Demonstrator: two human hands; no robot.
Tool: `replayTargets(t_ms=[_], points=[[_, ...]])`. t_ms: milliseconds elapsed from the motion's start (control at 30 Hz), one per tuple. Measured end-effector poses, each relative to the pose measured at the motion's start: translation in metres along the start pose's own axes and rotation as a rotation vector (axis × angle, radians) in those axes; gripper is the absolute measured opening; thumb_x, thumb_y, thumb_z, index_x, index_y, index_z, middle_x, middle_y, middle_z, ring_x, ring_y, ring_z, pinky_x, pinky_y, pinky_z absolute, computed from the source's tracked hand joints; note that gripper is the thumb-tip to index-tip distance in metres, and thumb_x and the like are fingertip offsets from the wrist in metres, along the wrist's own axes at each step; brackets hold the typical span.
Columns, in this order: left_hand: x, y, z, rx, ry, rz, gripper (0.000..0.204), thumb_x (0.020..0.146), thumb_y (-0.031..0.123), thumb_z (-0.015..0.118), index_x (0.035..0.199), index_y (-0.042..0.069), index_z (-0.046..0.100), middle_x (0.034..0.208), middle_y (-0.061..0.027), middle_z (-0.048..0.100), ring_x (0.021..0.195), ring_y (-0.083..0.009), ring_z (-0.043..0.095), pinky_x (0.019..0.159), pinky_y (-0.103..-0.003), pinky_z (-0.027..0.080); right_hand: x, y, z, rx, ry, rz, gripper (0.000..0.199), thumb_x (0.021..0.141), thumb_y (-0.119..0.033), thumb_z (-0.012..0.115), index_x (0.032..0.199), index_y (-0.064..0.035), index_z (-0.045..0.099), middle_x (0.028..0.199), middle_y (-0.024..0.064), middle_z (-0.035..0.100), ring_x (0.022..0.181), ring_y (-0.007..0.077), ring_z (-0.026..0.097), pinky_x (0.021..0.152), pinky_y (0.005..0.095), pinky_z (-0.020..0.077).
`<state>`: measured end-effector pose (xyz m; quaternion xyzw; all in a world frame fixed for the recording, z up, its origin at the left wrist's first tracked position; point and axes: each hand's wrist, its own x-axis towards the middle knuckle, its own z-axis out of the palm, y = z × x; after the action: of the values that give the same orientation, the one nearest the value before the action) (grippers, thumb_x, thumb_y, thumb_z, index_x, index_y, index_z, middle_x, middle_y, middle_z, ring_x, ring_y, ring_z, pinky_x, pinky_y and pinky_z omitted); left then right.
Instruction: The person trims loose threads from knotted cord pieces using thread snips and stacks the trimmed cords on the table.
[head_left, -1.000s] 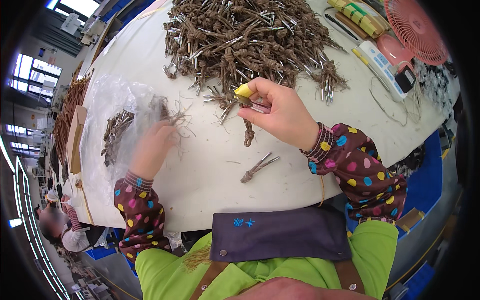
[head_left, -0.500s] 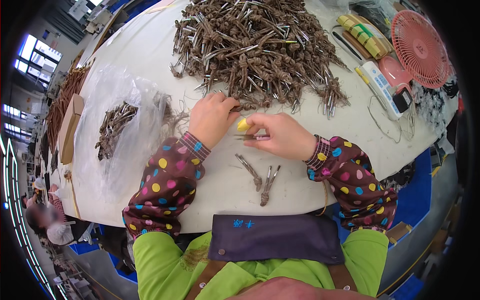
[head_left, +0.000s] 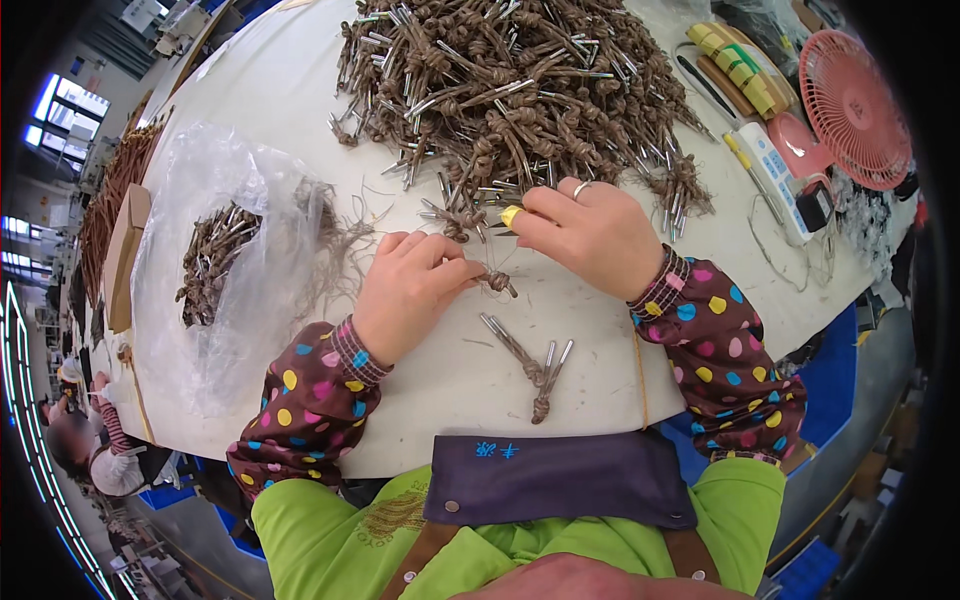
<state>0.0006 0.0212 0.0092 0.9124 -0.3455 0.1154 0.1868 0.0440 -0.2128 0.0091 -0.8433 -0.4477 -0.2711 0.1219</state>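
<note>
My left hand [head_left: 412, 292] is closed, pinching a short brown knotted cord [head_left: 497, 281] between thumb and fingertips. The knot sticks out to the right of the fingertips; the rest is hidden in the hand. My right hand [head_left: 590, 235], with a ring and a yellow finger cover [head_left: 510, 215], is closed around small thread snips [head_left: 503, 231]. Only the dark blades show, just above the held knot. Beyond both hands rises a big pile of brown knotted cords [head_left: 520, 100] with silver metal tips. Nearer me lie two loose tipped cords [head_left: 541, 398], touching each other.
At left, a clear plastic bag [head_left: 285, 290] covers more cords [head_left: 218, 262], beside loose thread scraps [head_left: 335, 262]. A cardboard box [head_left: 125, 258] stands at the table's left edge. On the right are a pink fan [head_left: 855, 108], a white power strip [head_left: 778, 180] and a yellow-handled tool [head_left: 752, 176].
My left hand has drawn back toward me from the pile's edge with a knotted cord. My right hand has moved up and right with the snips, close to the pile.
</note>
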Motion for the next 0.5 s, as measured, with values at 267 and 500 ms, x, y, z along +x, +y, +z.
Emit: replayTargets(t_ms=[267,500], points=[[-0.002,0.007,-0.005,-0.01,0.033,0.037,0.014,0.071,0.013,0.07,0.084,0.017,0.067,0.081,0.0031,0.056,0.075,-0.0152,0.055,0.076,-0.032,0.038,0.001,-0.009,0.006,-0.042,0.041,-0.088,0.017,0.069,-0.017,0.064,0.085,-0.0167,0.058,0.081,-0.0046,0.052,0.068,0.012,0.052,0.055,0.0255,0.0418],[0.0,0.012,-0.008,-0.006,0.012,0.056,0.013,0.072,0.014,0.07,0.083,0.017,0.067,0.082,0.0039,0.056,0.075,-0.0143,0.055,0.079,-0.032,0.039,-0.005,0.001,0.005,0.048,0.035,-0.049,0.017,0.07,-0.021,0.068,0.084,-0.0168,0.059,0.078,-0.0059,0.054,0.066,0.0127,0.052,0.055,0.0257,0.0418]])
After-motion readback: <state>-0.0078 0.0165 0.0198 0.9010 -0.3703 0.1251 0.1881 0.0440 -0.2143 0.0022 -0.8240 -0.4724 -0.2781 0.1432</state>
